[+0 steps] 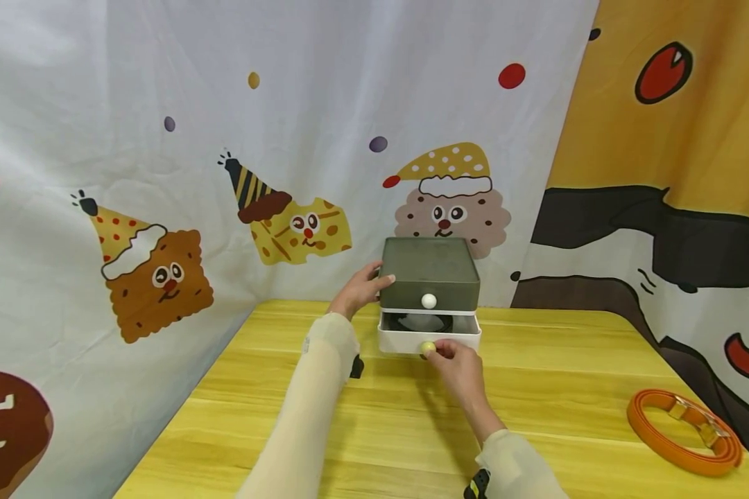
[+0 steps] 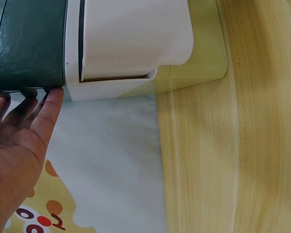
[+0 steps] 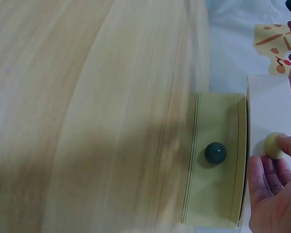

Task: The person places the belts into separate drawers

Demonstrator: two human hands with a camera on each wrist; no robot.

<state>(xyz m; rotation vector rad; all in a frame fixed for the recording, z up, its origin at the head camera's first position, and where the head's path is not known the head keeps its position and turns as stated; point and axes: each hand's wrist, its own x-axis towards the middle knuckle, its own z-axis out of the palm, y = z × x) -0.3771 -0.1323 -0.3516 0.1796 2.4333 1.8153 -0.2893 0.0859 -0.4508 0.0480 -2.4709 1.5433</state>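
A small chest of drawers (image 1: 431, 262) stands at the back of the table. Its top drawer is dark green with a white knob (image 1: 428, 301). Below that, the white middle drawer (image 1: 396, 341) is pulled out, and something dark and curved (image 1: 443, 323) lies inside, its kind unclear. My right hand (image 1: 458, 371) pinches the pale yellow knob (image 3: 272, 145) of the white drawer between thumb and fingers. Against the green section's left side rests my left hand (image 1: 358, 290), fingers extended. The right wrist view shows a closed yellow-green bottom drawer (image 3: 218, 194) with a dark green knob (image 3: 215, 153).
A coiled orange belt (image 1: 655, 443) with a metal buckle lies at the right of the wooden table (image 1: 374, 443). Behind the table hangs a white curtain (image 1: 324, 69) printed with cartoon snacks.
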